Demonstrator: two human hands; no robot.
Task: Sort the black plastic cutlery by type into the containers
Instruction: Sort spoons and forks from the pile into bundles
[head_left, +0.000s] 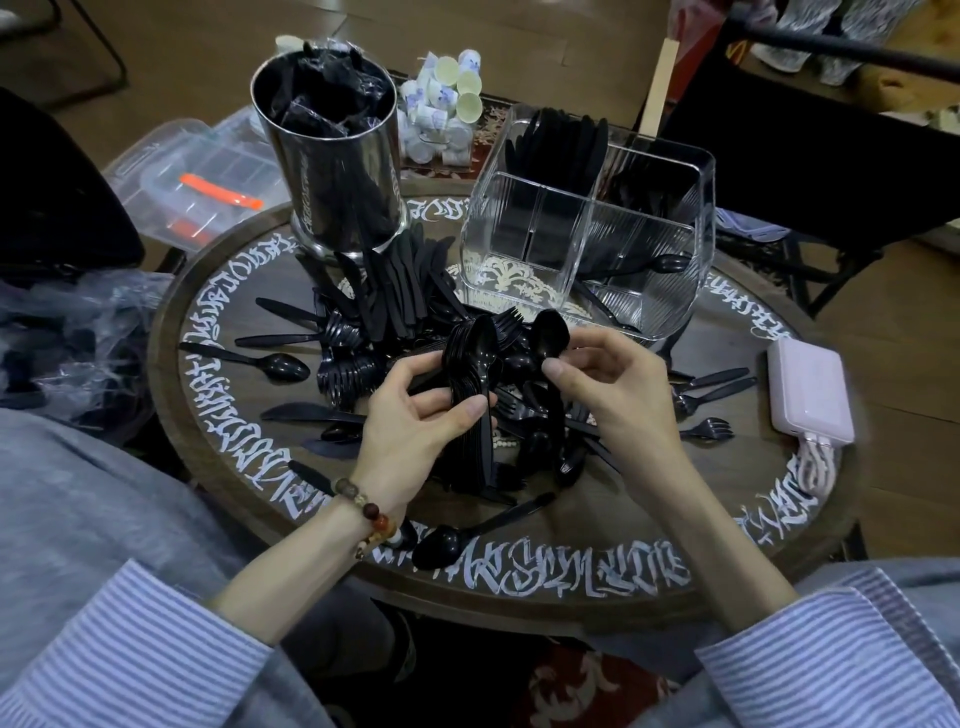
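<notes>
My left hand (415, 421) grips a nested stack of black spoons (470, 364) over the middle of the round table. Just to its right, my right hand (608, 384) pinches a single black spoon (550, 335) by the neck, bowl up. Under both hands lies a heap of black forks, knives and spoons (384, 322). Behind it stands a clear ribbed divided container (587, 254): knives stand in its far compartment, one spoon lies in a right compartment. A tall steel canister (332, 150) at the back left holds wrapped black cutlery.
The round dark table (571, 571) has white lettering round its rim. A pink power bank (810, 395) lies at its right edge. Loose spoons (275, 364) and forks (706, 428) are scattered around. Clear lidded boxes (197, 176) and small creamer cups (447, 104) sit behind.
</notes>
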